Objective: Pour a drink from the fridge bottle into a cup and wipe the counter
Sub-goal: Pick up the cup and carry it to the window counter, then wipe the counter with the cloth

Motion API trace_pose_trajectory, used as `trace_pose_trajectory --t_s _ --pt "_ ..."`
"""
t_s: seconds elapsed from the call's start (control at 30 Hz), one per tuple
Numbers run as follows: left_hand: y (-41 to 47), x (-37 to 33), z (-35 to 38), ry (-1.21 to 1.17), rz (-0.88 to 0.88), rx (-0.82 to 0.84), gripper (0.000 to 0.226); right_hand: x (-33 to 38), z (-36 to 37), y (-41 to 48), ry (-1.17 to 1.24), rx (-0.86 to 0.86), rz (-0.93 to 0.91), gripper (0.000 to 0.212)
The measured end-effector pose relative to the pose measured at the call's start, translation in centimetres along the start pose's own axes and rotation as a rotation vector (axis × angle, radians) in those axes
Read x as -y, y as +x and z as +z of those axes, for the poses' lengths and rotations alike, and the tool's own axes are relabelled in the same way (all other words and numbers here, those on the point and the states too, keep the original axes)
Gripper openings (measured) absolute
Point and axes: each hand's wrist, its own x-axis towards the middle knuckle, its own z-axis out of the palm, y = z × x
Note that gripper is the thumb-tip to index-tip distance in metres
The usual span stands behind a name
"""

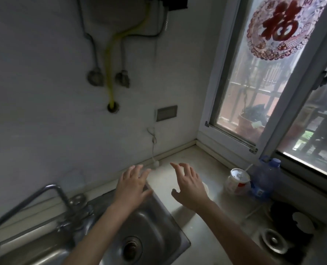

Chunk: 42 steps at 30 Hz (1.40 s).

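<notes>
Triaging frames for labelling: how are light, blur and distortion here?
Head view: lit mainly from the window, so the wall and sink are dim. Same view: blur smears the tap and left hand, while the right hand is slightly sharper. Wide-angle bowing shows along the window's frame. The cup and bottle are soft but recognisable.

Both bare forearms reach forward from lower edge, roughly parallel, converging slightly. Left hand (133, 185) palm down, fingers straight and spread, thumb out to right; somewhat motion-blurred. Right hand (190, 185) palm down, wrist raised a little, fingers spread and loosely bent at knuckles, thumb pointing left toward other hand. Neither hand holds anything. Hands level with each other, near but apart.
</notes>
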Motion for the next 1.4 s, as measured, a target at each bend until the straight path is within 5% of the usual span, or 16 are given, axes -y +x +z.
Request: trace_pose_trajectory --t_s 0.7,1.4 --pt "-28.6 23.8 -13.2 0.143 -0.357 -0.21 0.044 36.5 3.9 -8.3 -0.021 -0.075 -0.43 0.063" --pt "-52.5 31.3 -19.3 0.339 -0.943 -0.202 0.049 58.9 5.5 -15.1 0.107 -0.011 -1.02 0.06"
